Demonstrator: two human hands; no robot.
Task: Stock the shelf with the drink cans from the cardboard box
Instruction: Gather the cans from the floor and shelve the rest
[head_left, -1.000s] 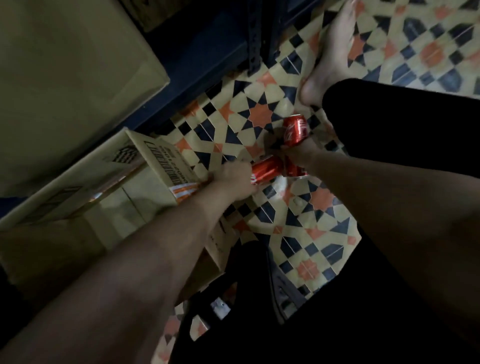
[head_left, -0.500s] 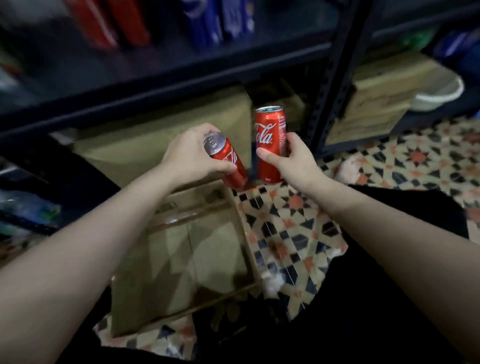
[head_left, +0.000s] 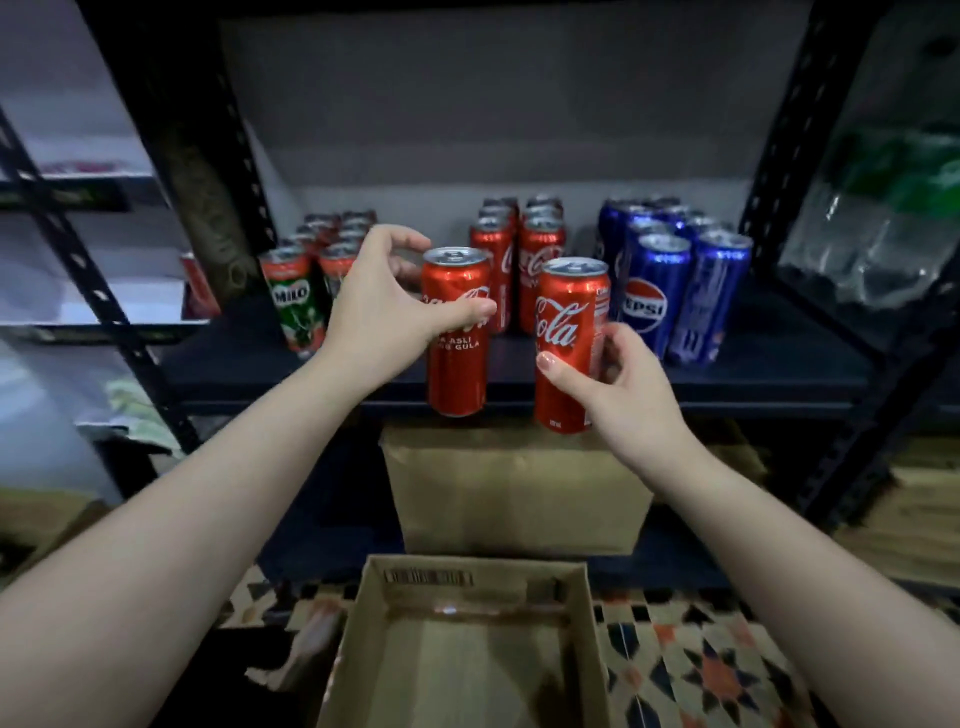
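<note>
Half a second ago both cans were held low over the box with the shelf above them; now they are raised to shelf height, and the left can, tilted before, stands upright.

The left hand (head_left: 382, 312) pinches the left can (head_left: 456, 332) near its top, thumb across the front and fingers curled round the far side. The right hand (head_left: 621, 387) grips the right can (head_left: 569, 345) lower down, thumb on the red front and fingers wrapped behind. Both cans are red Coca-Cola cans with silver lids, upright, held side by side in the air at the front lip of the shelf (head_left: 753, 371), their bases hanging below its edge.

On the shelf, from the left: green Milo cans (head_left: 291, 299) in rows, partly hidden by the left hand; two rows of red cola cans (head_left: 540, 249) straight behind the held ones; blue Pepsi cans (head_left: 657, 291) to the right. The bare strip of shelf in front of the cola rows lies just behind the two held cans. Black slotted uprights frame the bay, and plastic-wrapped bottles (head_left: 878, 228) sit further right, blurred.

Below the shelf stands a closed carton (head_left: 519, 493). Nearest the camera, the box (head_left: 462, 649) sits open on the patterned tile floor (head_left: 701, 670), with no cans showing in the part seen.
</note>
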